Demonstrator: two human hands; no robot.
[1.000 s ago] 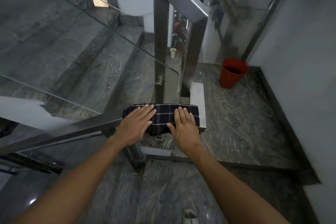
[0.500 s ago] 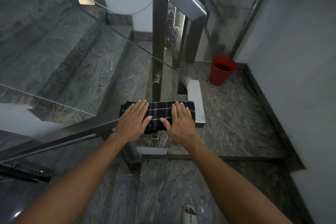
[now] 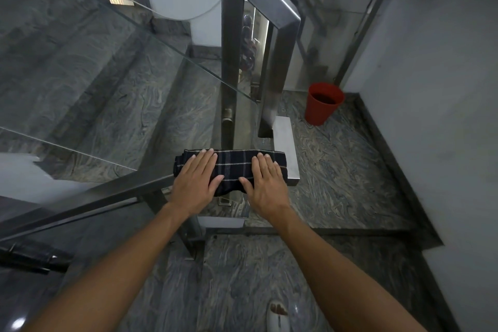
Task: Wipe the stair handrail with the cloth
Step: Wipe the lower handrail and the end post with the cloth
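The cloth (image 3: 237, 167) still lies folded on the handrail (image 3: 285, 143) corner. Our left hand (image 3: 195, 183) and right hand (image 3: 265, 186) press it flat-fingered, now spread farther apart than before.

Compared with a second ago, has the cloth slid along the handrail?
No. The cloth still ends just short of the outer edge of the handrail at its bright corner.

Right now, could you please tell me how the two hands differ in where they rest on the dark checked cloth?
The left hand covers the dark checked cloth's left end; the right hand covers its right end, nearer the steel handrail's corner. Both lie flat, fingers straight, pressing down.
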